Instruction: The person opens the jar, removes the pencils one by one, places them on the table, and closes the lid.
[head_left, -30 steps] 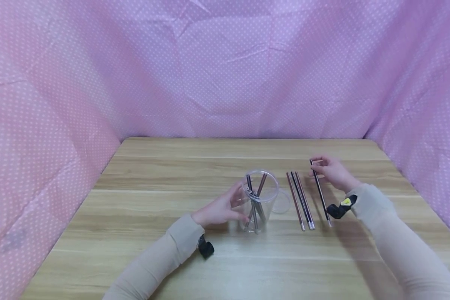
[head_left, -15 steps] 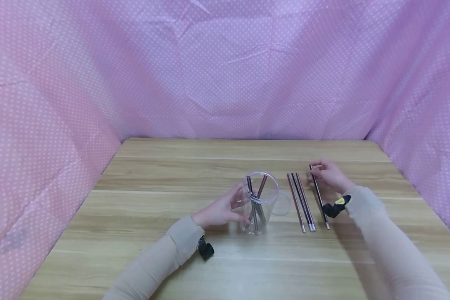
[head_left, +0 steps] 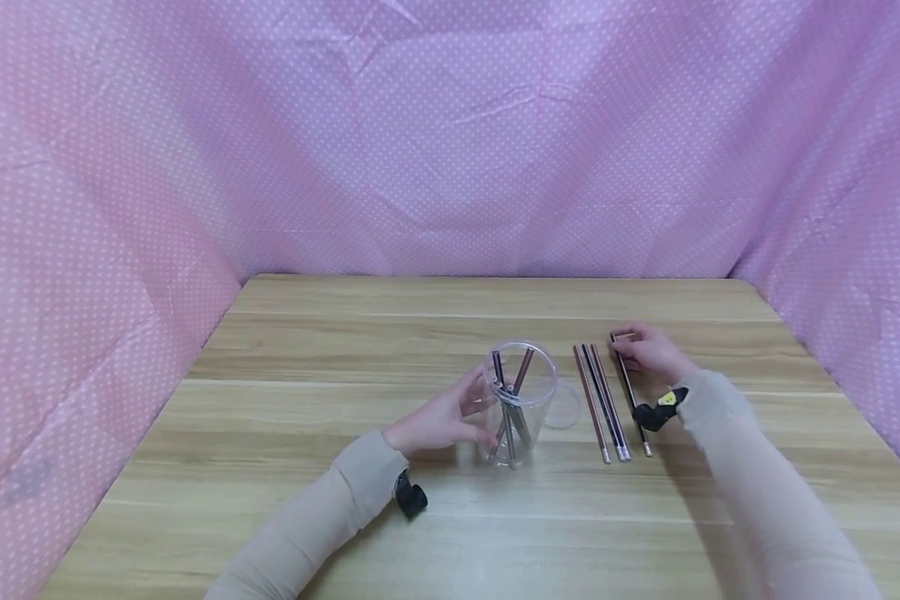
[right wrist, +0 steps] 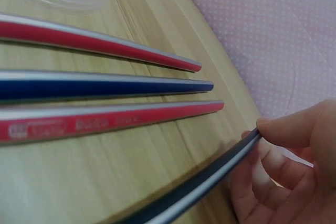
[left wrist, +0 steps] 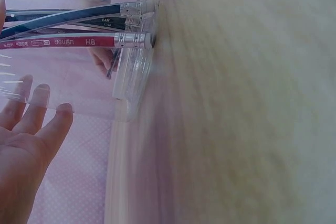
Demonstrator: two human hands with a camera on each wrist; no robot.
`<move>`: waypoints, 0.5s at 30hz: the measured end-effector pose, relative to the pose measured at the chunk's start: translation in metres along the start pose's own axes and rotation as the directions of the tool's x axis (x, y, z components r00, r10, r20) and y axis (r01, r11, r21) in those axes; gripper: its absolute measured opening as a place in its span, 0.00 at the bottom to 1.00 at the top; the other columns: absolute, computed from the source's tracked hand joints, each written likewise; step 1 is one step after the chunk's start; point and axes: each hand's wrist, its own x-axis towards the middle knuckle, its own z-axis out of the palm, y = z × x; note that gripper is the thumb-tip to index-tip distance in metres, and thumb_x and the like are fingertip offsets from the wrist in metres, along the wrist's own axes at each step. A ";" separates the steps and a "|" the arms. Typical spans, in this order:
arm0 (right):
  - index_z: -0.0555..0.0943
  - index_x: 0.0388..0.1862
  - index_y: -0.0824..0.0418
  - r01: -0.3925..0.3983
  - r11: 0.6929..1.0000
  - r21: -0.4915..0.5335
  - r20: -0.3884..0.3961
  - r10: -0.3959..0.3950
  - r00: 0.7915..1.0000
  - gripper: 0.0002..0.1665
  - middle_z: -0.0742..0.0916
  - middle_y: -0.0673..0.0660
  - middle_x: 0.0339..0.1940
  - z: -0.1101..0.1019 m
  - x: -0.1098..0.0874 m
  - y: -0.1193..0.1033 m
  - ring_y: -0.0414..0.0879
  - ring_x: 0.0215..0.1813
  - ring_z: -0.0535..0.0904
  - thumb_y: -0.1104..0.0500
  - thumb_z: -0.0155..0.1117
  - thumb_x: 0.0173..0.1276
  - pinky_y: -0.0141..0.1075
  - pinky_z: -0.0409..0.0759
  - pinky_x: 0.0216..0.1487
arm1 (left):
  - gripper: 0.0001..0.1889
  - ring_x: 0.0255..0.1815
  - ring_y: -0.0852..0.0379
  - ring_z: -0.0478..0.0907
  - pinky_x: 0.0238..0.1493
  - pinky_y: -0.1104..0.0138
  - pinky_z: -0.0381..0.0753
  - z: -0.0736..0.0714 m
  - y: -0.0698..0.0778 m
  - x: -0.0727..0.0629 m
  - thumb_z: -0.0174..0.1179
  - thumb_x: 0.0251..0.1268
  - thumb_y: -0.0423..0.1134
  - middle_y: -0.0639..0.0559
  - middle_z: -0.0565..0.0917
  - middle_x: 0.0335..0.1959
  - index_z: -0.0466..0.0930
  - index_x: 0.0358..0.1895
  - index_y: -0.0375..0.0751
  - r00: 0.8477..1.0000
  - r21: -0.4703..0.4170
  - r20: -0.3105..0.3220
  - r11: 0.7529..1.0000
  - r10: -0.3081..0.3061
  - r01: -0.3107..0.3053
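Pencil [right wrist: 210, 179]: slim, dark, silver-striped, tip pinched.

On the counter [head_left: 307, 500], the cup [head_left: 521, 400] holding pencils stands left of three pencils [head_left: 603, 404] lying side by side, a fourth pencil [head_left: 630, 396] just right.

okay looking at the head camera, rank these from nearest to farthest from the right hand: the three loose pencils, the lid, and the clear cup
From the right hand:
1. Three loose pencils, just to its left on the table.
2. Lid, flat, left of those pencils.
3. Clear cup, farthest left, by the left hand.
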 end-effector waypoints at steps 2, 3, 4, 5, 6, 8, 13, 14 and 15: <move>0.58 0.65 0.79 0.000 1.000 -0.016 -0.001 0.000 1.000 0.28 0.80 0.45 0.35 0.002 0.002 0.000 0.30 0.34 0.76 0.65 0.50 0.72 0.24 0.81 0.37 | 0.58 0.73 0.45 0.59 0.73 0.54 0.59 0.000 0.000 0.000 0.65 0.49 0.22 0.44 0.59 0.74 0.36 0.75 0.64 1.000 0.000 0.000 1.000 -0.002 0.002; 0.58 0.64 0.79 0.004 0.999 -0.031 -0.001 -0.004 1.000 0.28 0.80 0.46 0.35 0.003 0.004 0.000 0.30 0.34 0.76 0.65 0.51 0.71 0.25 0.80 0.36 | 0.58 0.73 0.45 0.59 0.73 0.55 0.59 0.000 0.000 0.000 0.65 0.49 0.23 0.44 0.59 0.74 0.36 0.75 0.64 1.000 0.001 0.000 1.000 -0.004 0.004; 0.59 0.64 0.79 0.008 0.999 -0.050 -0.004 -0.008 1.000 0.27 0.81 0.48 0.35 0.004 0.005 0.001 0.30 0.33 0.76 0.66 0.51 0.71 0.25 0.80 0.35 | 0.58 0.73 0.46 0.59 0.73 0.55 0.59 0.000 0.000 0.000 0.65 0.49 0.23 0.45 0.59 0.74 0.35 0.75 0.64 1.000 0.004 -0.001 1.000 -0.004 0.004; 0.60 0.63 0.79 0.009 0.997 -0.072 -0.008 -0.010 1.000 0.27 0.81 0.49 0.36 0.005 0.007 0.001 0.31 0.32 0.76 0.66 0.52 0.71 0.25 0.80 0.35 | 0.59 0.72 0.46 0.59 0.73 0.55 0.59 0.000 -0.001 0.000 0.66 0.49 0.23 0.45 0.60 0.73 0.35 0.75 0.64 1.000 0.007 -0.001 1.000 -0.005 0.005; 0.61 0.62 0.79 0.009 0.995 -0.096 -0.012 -0.010 1.000 0.26 0.82 0.52 0.37 0.006 0.008 0.001 0.31 0.32 0.76 0.66 0.52 0.70 0.25 0.80 0.34 | 0.59 0.72 0.46 0.59 0.73 0.56 0.60 0.000 -0.001 0.000 0.66 0.49 0.23 0.45 0.60 0.73 0.35 0.75 0.64 1.000 0.008 -0.002 1.000 -0.006 0.006; 0.63 0.61 0.79 0.015 0.988 -0.153 -0.020 -0.018 1.000 0.25 0.83 0.60 0.40 0.008 0.009 0.001 0.32 0.31 0.76 0.66 0.53 0.70 0.25 0.80 0.33 | 0.59 0.72 0.46 0.59 0.73 0.56 0.60 0.000 -0.001 0.000 0.66 0.49 0.23 0.46 0.61 0.73 0.35 0.75 0.65 1.000 0.011 -0.003 1.000 -0.007 0.007; 0.66 0.58 0.79 0.018 0.964 -0.265 -0.034 -0.028 0.999 0.23 0.80 0.73 0.48 0.012 0.010 -0.003 0.35 0.33 0.76 0.66 0.53 0.69 0.26 0.81 0.32 | 0.58 0.72 0.45 0.59 0.73 0.54 0.59 0.000 -0.001 0.000 0.66 0.50 0.23 0.44 0.60 0.73 0.36 0.75 0.64 1.000 0.007 -0.007 1.000 -0.016 0.016; 0.66 0.58 0.79 0.014 0.960 -0.278 -0.036 -0.025 0.999 0.23 0.80 0.74 0.48 0.013 0.010 -0.004 0.36 0.34 0.76 0.66 0.53 0.69 0.26 0.81 0.33 | 0.58 0.72 0.45 0.59 0.73 0.54 0.59 0.000 -0.001 0.000 0.65 0.50 0.23 0.44 0.60 0.73 0.36 0.75 0.64 1.000 0.007 -0.009 1.000 -0.019 0.020; 0.66 0.58 0.79 0.011 0.957 -0.290 -0.039 -0.023 0.999 0.23 0.80 0.73 0.48 0.014 0.010 -0.005 0.37 0.34 0.77 0.66 0.53 0.69 0.27 0.81 0.33 | 0.58 0.72 0.44 0.59 0.73 0.53 0.59 0.000 -0.001 0.000 0.65 0.50 0.23 0.44 0.60 0.73 0.36 0.75 0.64 1.000 0.004 -0.010 1.000 -0.023 0.023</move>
